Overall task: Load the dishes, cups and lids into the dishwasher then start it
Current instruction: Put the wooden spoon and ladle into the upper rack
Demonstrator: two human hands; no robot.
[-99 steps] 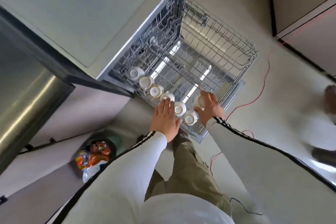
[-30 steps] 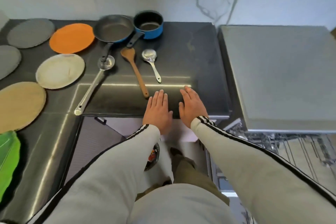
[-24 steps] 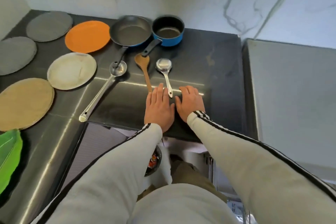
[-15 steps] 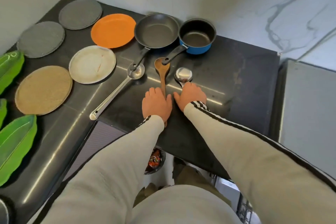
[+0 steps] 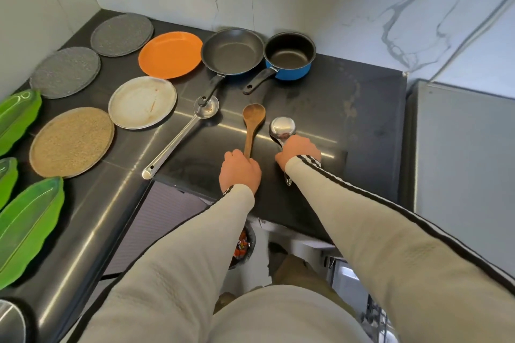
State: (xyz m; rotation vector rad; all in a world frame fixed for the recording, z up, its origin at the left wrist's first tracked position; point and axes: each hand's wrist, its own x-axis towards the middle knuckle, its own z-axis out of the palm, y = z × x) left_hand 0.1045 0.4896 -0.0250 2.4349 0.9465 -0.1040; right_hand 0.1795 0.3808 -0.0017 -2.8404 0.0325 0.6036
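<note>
At the counter's near edge: both hands closed on spoon handles, ready to lift.

The left hand (image 5: 240, 168) has its fingers clenched round the handle of the wooden spoon (image 5: 253, 120). The right hand (image 5: 298, 152) has its fingers curled over the handle of the steel serving spoon (image 5: 282, 127), whose handle tip shows below the wrist. Both spoons lie on the counter (image 5: 320, 103), just beside each other. Their long axes run near to far, handles toward the person and bowls pointing away. Each hand is nearest its own spoon, so a straight upward lift is judged sufficient. To the left a steel ladle (image 5: 178, 142) lies diagonally. Farther back stand a frying pan (image 5: 232, 50) and a blue saucepan (image 5: 289, 56). No brand, label or writing is legible.
</note>
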